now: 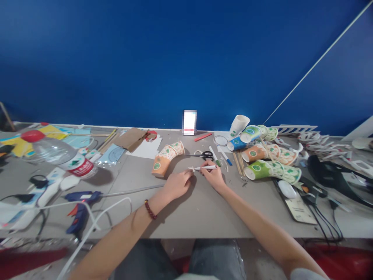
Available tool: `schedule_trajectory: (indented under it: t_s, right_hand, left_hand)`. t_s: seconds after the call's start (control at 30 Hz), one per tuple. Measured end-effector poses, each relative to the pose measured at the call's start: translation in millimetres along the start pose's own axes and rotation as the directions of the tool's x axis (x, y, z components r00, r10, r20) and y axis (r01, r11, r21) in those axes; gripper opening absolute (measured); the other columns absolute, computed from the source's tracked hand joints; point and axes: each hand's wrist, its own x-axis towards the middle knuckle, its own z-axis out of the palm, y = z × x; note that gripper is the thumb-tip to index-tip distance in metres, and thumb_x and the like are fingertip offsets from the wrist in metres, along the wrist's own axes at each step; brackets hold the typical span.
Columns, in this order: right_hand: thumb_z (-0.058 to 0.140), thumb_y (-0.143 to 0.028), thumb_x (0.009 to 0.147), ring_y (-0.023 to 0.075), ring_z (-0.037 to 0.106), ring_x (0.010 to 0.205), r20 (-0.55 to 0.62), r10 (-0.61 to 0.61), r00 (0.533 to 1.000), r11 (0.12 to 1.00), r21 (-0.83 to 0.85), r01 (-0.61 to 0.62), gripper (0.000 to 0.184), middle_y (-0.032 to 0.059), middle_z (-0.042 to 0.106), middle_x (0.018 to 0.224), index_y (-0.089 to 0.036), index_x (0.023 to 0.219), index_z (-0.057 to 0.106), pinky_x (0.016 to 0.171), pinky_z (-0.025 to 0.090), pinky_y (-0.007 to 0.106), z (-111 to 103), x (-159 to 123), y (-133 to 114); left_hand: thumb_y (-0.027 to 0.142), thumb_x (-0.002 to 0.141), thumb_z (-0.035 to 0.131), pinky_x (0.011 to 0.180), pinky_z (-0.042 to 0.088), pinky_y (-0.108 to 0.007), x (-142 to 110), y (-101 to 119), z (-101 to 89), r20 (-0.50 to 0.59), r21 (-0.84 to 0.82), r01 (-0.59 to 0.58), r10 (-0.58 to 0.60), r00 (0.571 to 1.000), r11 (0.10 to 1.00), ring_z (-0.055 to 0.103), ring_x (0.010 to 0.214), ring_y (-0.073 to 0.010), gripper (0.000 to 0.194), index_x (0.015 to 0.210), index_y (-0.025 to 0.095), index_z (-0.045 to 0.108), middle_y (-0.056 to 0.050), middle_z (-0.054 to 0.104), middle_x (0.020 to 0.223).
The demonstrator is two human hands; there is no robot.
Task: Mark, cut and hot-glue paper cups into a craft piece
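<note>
My right hand [214, 177] grips a white marker [212, 167], its tip pointing left. That tip meets or nearly meets a small white piece [190, 168], which the fingers of my left hand [178, 183] pinch; its exact kind is too small to make out. A beaded bracelet [150, 210] circles my left wrist. Just beyond my left hand lies a bent chain of joined paper cups [163, 164], orange at its near end. Black-handled scissors [206, 155] rest behind my right hand, beside a green-tipped marker [215, 156] and a blue marker [225, 156].
At left are a glue gun [83, 198], a power strip [49, 186], cables and a leaning plastic bottle [64, 153]. More joined cups [274, 171], thin sticks [239, 163] and a phone [298, 210] lie right. A blurred white-screened object [190, 122] stands against the blue wall.
</note>
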Motion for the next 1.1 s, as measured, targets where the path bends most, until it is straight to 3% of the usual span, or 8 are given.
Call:
schedule_trajectory:
  t_s: [0.57,0.8,1.1]
  right_hand:
    - [0.057,-0.029,0.066,0.0144,0.050,0.052,0.003,0.029,1.000,0.999,0.013,-0.030,0.008,-0.0020,0.056,0.052,-0.022,0.062,0.055,0.049,0.037,0.025,-0.4,1.0,-0.2]
    - [0.059,-0.029,0.069,0.0133,0.051,0.051,-0.009,0.055,0.998,0.993,0.101,-0.053,0.008,-0.0015,0.061,0.057,-0.022,0.069,0.057,0.048,0.038,0.024,1.1,1.6,5.2]
    - [0.061,-0.032,0.071,0.0136,0.051,0.052,-0.006,0.039,0.999,0.995,0.096,-0.038,0.011,-0.0013,0.060,0.057,-0.022,0.071,0.057,0.048,0.038,0.024,1.9,-0.1,2.2]
  left_hand:
    - [0.019,0.095,0.037,0.087,0.053,-0.033,0.0,-1.0,0.2,-0.009,0.009,-0.015,0.015,1.000,1.000,0.064,0.117,-0.0235,0.040,0.129,0.023,0.059,-0.003,0.060,0.141]
    - [0.016,0.092,0.040,0.082,0.055,-0.034,-2.1,1.8,-2.2,0.007,0.062,-0.021,0.020,1.000,0.998,0.068,0.108,-0.0243,0.047,0.135,0.024,0.055,-0.003,0.056,0.146]
    - [0.017,0.092,0.038,0.080,0.056,-0.034,-1.8,1.8,1.7,0.003,0.104,-0.011,0.010,1.000,0.994,0.069,0.102,-0.0230,0.048,0.137,0.024,0.056,-0.005,0.052,0.148]
